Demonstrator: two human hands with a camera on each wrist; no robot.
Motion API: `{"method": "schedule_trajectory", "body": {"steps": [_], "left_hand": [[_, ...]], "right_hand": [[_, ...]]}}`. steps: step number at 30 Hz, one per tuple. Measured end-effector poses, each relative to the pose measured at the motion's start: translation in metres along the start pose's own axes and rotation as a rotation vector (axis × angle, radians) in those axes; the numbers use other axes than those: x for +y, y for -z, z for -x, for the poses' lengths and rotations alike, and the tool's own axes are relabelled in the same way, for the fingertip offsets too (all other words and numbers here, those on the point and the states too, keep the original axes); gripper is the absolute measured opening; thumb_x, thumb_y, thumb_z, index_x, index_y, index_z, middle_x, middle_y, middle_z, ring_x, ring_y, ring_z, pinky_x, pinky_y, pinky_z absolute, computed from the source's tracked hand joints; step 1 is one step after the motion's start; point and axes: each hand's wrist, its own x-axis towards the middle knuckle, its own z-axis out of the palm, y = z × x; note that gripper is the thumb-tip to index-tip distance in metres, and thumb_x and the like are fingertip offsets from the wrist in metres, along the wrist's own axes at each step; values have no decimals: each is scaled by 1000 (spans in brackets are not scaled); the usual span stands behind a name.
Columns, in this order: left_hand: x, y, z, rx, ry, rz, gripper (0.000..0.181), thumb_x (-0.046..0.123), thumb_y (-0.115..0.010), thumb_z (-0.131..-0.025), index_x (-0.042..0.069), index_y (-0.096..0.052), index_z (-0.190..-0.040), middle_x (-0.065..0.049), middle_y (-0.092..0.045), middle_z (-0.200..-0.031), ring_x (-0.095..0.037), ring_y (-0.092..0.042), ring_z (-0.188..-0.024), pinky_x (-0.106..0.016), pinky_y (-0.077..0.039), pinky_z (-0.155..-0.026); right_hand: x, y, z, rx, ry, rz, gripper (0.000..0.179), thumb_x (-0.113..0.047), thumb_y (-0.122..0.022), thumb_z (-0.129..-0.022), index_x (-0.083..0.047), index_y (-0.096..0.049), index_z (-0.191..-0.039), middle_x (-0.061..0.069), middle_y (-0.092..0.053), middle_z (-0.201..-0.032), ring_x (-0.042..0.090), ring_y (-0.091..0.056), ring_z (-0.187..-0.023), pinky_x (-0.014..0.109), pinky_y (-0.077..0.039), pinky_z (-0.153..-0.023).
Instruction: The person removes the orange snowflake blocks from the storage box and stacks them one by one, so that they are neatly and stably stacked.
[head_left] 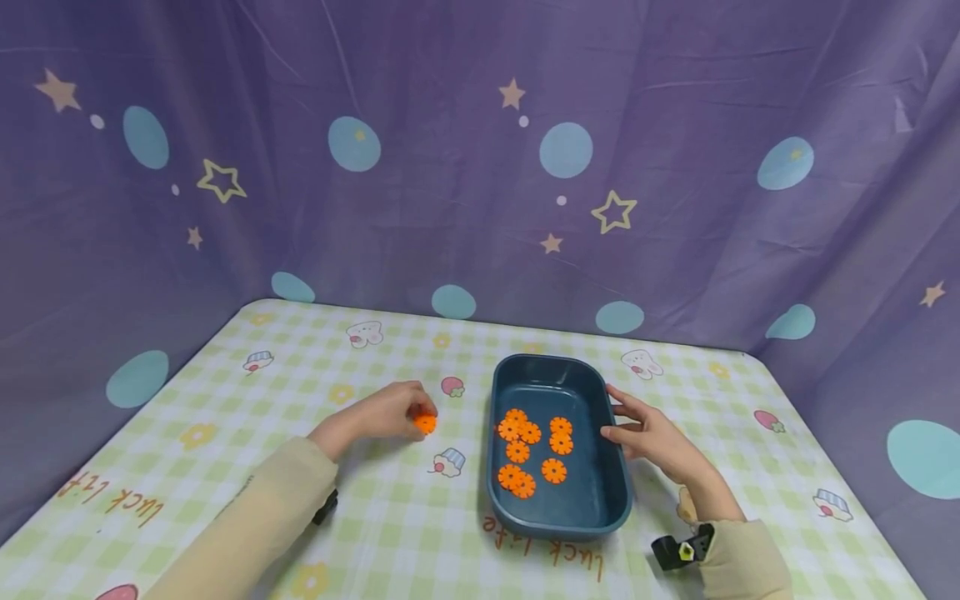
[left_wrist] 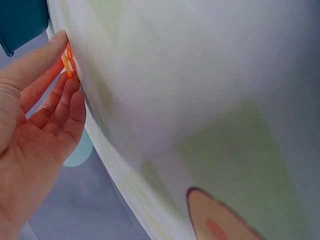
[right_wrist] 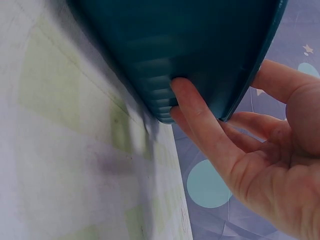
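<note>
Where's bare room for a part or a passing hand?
Free: green-and-white checked tablecloth left of the left hand and right of the right hand; also the far end inside the dark blue rectangular tray. Crowded: the tray's left and middle, where orange notched discs cluster, and its right rim, which the right hand grips.

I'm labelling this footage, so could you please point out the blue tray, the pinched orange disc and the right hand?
Blue tray (head_left: 551, 402): head view, bare floor near its far end.
Orange disc (head_left: 426, 425): head view, its visible face.
Right hand (head_left: 656, 442): head view, middle of its back.
</note>
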Motion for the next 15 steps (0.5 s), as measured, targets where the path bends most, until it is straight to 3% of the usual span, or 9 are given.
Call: {"method": "schedule_trajectory", "body": {"steps": [15], "left_hand": [[3, 0, -2, -21, 12, -9, 29, 8, -75, -70, 6, -65, -97, -1, -54, -90, -14, -54, -82, -27, -46, -76]], "right_hand": [[0, 0, 0, 5, -3, 18, 72, -22, -61, -86, -19, -20, -146, 26, -31, -140, 27, -56, -105, 36, -52, -73]]}}
